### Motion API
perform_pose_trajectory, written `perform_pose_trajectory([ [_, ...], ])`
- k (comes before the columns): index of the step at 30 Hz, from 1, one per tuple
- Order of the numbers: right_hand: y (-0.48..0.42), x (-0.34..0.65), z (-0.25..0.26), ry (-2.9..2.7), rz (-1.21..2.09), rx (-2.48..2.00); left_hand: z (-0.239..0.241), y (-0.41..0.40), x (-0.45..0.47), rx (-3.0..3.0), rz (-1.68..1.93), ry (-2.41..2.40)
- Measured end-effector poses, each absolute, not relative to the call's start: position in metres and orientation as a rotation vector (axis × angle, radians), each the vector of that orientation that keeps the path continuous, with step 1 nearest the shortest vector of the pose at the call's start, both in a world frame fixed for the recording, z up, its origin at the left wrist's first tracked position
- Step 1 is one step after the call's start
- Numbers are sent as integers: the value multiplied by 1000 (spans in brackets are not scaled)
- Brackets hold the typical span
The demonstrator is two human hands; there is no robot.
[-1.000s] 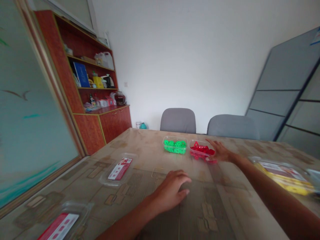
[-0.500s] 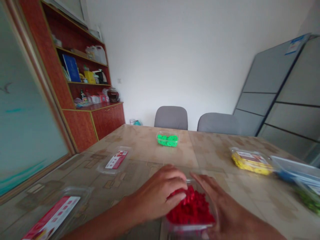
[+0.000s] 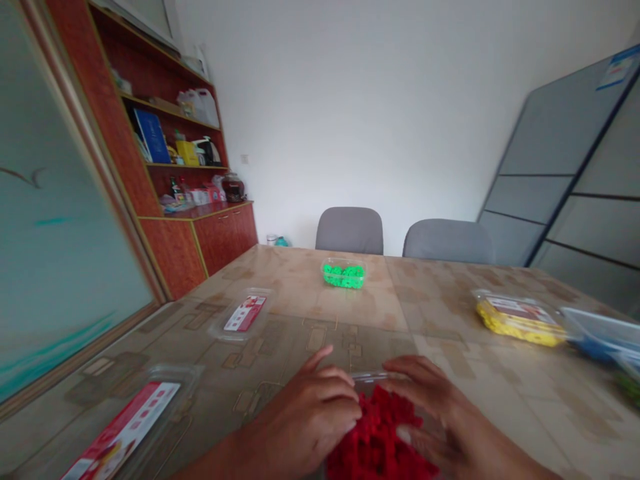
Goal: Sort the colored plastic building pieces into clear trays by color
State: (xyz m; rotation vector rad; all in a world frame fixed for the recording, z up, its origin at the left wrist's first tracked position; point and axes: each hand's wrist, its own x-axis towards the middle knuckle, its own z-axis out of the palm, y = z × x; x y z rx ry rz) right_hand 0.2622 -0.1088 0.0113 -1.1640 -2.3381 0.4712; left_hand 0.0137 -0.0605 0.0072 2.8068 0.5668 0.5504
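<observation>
A clear plastic tub (image 3: 370, 378) filled with small bright red pieces (image 3: 377, 433) is at the bottom middle, its near end cut off by the frame. My left hand (image 3: 320, 413) is at its left side, with curled fingers against the rim and the red pieces and one finger raised. My right hand (image 3: 440, 413) wraps the right side. Its fingers reach over the far right corner while the thumb rests on the red pieces. The shape of single pieces is blurred.
Two clear lids with red-and-white labels, one nearer (image 3: 135, 423) and one farther (image 3: 245, 313), lie left. A tub of green pieces (image 3: 344, 275) stands ahead. On the right are a lidded tub of yellow pieces (image 3: 520, 320) and a tub with blue contents (image 3: 595, 340). Grey chairs (image 3: 349, 229) stand behind.
The tub of red pieces sits lower in view. My left hand has drawn back from over the pieces to the left side. My right thumb has come onto the pieces. The view has shifted slightly.
</observation>
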Motion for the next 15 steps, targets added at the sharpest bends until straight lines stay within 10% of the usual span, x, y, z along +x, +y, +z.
perform_pose_trajectory([
  [15, -114, 245, 24, -2489, 362, -1014, 67, -16, -103, 2665, 746, 1288],
])
